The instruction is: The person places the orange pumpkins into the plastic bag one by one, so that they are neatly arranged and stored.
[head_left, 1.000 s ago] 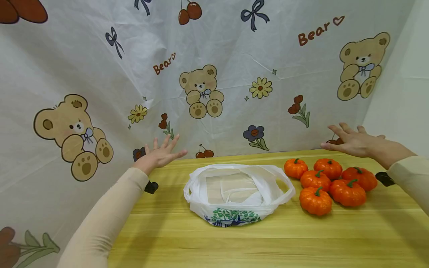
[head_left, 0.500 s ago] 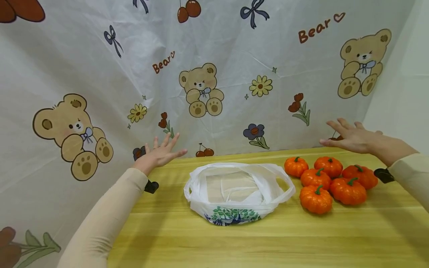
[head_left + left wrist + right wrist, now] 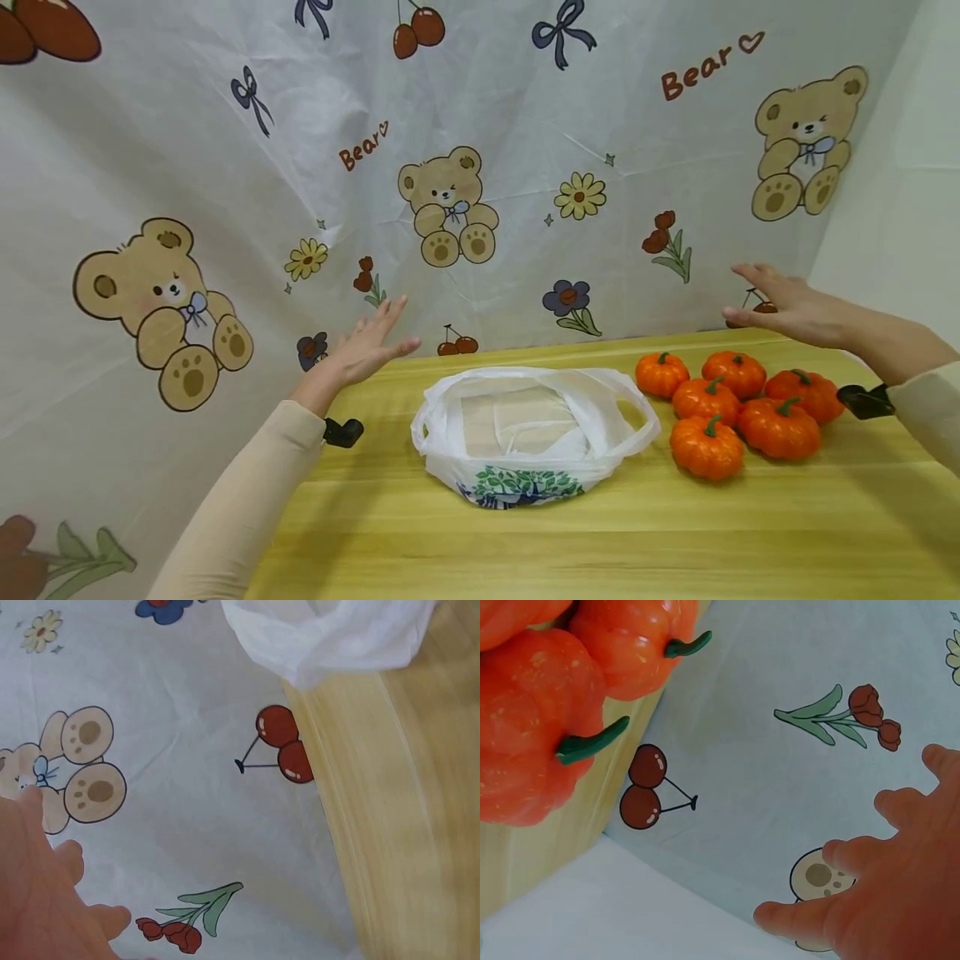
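Observation:
My left hand (image 3: 358, 354) is raised at the back left of the table, fingers straight, holding nothing. To its right a white plastic bag (image 3: 525, 479) with a green tree print sits on the wood, its mouth open upward and its handles out to both sides. Inside the bag a pale, flat lining shows. Beyond the bag, several small orange pumpkins (image 3: 706, 448) with green stems stand in a cluster. Over the back right of that cluster hovers my right hand (image 3: 802, 310), fingers extended and nothing in it. The right wrist view shows its spread fingers apart from the pumpkins (image 3: 536, 727).
A light wooden table (image 3: 525, 554) bears the bag and pumpkins. Behind it hangs a pale cloth (image 3: 510, 100) printed with bears, flowers and cherries, and a plain white wall (image 3: 900, 217) is at the right. Black wrist mounts (image 3: 865, 401) show under the sleeves.
Both hands have turned slightly, so their fingers look less spread in the head view. The left forearm has shifted a little lower and the right wrist a little rightward. Bag and pumpkins stay put.

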The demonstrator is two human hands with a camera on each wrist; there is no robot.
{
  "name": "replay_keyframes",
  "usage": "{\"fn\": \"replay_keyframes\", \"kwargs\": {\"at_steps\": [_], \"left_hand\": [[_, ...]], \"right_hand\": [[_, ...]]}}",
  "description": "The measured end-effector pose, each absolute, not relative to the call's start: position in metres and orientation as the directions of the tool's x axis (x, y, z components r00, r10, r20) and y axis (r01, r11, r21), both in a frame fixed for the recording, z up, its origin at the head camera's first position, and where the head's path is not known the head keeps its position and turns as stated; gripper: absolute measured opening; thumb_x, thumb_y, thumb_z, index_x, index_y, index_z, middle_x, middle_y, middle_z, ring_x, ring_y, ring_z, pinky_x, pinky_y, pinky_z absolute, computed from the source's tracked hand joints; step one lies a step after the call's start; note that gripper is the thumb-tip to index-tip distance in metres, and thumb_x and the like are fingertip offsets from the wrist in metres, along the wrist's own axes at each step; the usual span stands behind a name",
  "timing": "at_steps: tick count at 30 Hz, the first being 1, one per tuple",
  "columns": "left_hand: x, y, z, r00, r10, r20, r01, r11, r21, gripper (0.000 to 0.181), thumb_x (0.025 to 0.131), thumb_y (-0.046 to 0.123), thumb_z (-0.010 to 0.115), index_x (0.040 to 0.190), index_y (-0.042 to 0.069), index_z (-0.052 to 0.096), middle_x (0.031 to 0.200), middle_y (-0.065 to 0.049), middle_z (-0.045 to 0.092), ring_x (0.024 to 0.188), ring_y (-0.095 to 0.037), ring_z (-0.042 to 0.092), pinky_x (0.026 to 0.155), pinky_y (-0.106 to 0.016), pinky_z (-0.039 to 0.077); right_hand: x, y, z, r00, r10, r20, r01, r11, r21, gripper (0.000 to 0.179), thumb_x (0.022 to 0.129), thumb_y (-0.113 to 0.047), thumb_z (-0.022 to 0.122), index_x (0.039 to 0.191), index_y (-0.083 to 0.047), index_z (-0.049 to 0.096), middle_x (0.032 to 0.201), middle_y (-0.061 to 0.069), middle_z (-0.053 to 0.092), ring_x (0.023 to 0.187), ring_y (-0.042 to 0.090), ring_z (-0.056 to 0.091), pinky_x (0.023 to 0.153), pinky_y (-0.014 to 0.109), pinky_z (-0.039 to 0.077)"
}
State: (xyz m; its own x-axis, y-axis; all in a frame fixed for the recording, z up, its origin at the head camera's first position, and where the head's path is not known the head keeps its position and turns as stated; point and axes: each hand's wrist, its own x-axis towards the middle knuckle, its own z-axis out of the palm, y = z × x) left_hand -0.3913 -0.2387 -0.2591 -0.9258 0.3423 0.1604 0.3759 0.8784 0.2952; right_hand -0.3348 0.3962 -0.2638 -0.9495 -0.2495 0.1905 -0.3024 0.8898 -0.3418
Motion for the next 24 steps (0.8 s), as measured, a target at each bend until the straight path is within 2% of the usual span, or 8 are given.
{"fn": "replay_keyframes", "kwargs": {"at_steps": [3, 6, 10, 15, 18, 22, 24], "left_hand": [[-0.39, -0.24, -0.264, -0.908, 0.377, 0.184, 0.419, 0.83, 0.367, 0.093, 0.097, 0.071, 0.049, 0.163, 0.041, -0.008, 0.174, -0.005, -0.009, 0.157, -0.051, -0.003, 0.117, -0.078, 0.002], [-0.391, -0.242, -0.27, -0.896, 0.396, 0.203, 0.445, 0.791, 0.419, 0.094, 0.096, 0.069, 0.054, 0.162, 0.044, -0.009, 0.174, -0.003, -0.006, 0.159, -0.042, 0.002, 0.12, -0.074, 0.01], [-0.394, -0.244, -0.276, -0.883, 0.409, 0.229, 0.468, 0.755, 0.459, 0.093, 0.095, 0.068, 0.056, 0.162, 0.046, -0.005, 0.174, 0.0, -0.001, 0.16, -0.039, 0.007, 0.12, -0.073, 0.013], [-0.395, -0.249, -0.287, -0.886, 0.394, 0.246, 0.462, 0.705, 0.537, 0.091, 0.094, 0.066, 0.06, 0.162, 0.047, 0.003, 0.174, 0.001, 0.006, 0.157, -0.044, 0.017, 0.118, -0.075, 0.018], [-0.394, -0.252, -0.295, -0.896, 0.38, 0.229, 0.434, 0.646, 0.628, 0.086, 0.095, 0.062, 0.062, 0.164, 0.041, 0.015, 0.174, -0.002, 0.011, 0.154, -0.048, 0.024, 0.114, -0.076, 0.026], [-0.395, -0.254, -0.302, -0.907, 0.379, 0.186, 0.373, 0.515, 0.772, 0.073, 0.099, 0.05, 0.064, 0.161, 0.029, 0.033, 0.172, -0.007, 0.021, 0.151, -0.048, 0.03, 0.111, -0.073, 0.035], [-0.395, -0.255, -0.305, -0.912, 0.377, 0.165, 0.337, 0.454, 0.825, 0.069, 0.1, 0.046, 0.066, 0.159, 0.024, 0.037, 0.17, -0.009, 0.024, 0.15, -0.048, 0.032, 0.11, -0.071, 0.038]], "right_hand": [[-0.333, 0.397, -0.27, -0.943, -0.263, 0.206, -0.324, 0.87, -0.372, 0.088, 0.105, -0.049, 0.05, 0.165, -0.006, 0.002, 0.165, 0.036, 0.005, 0.135, 0.067, 0.033, 0.098, 0.086, 0.025], [-0.331, 0.4, -0.276, -0.942, -0.263, 0.206, -0.327, 0.854, -0.405, 0.089, 0.105, -0.048, 0.05, 0.165, -0.007, -0.001, 0.166, 0.035, 0.004, 0.134, 0.065, 0.034, 0.097, 0.085, 0.027], [-0.328, 0.406, -0.279, -0.949, -0.249, 0.193, -0.311, 0.839, -0.447, 0.088, 0.106, -0.049, 0.046, 0.165, -0.01, -0.007, 0.167, 0.034, -0.006, 0.142, 0.068, 0.014, 0.099, 0.087, 0.019], [-0.324, 0.41, -0.283, -0.952, -0.25, 0.178, -0.307, 0.819, -0.486, 0.086, 0.108, -0.047, 0.043, 0.164, -0.015, -0.013, 0.167, 0.032, -0.013, 0.141, 0.072, 0.012, 0.097, 0.087, 0.019], [-0.322, 0.411, -0.287, -0.955, -0.247, 0.165, -0.297, 0.818, -0.493, 0.084, 0.108, -0.048, 0.041, 0.164, -0.019, -0.015, 0.167, 0.032, -0.013, 0.138, 0.073, 0.016, 0.095, 0.087, 0.021], [-0.321, 0.415, -0.293, -0.958, -0.236, 0.163, -0.287, 0.819, -0.497, 0.081, 0.108, -0.05, 0.037, 0.164, -0.022, -0.016, 0.167, 0.033, -0.012, 0.136, 0.075, 0.018, 0.094, 0.087, 0.021], [-0.321, 0.417, -0.296, -0.959, -0.235, 0.159, -0.284, 0.812, -0.51, 0.08, 0.109, -0.05, 0.035, 0.164, -0.023, -0.016, 0.167, 0.033, -0.013, 0.135, 0.076, 0.017, 0.093, 0.088, 0.021]]}}
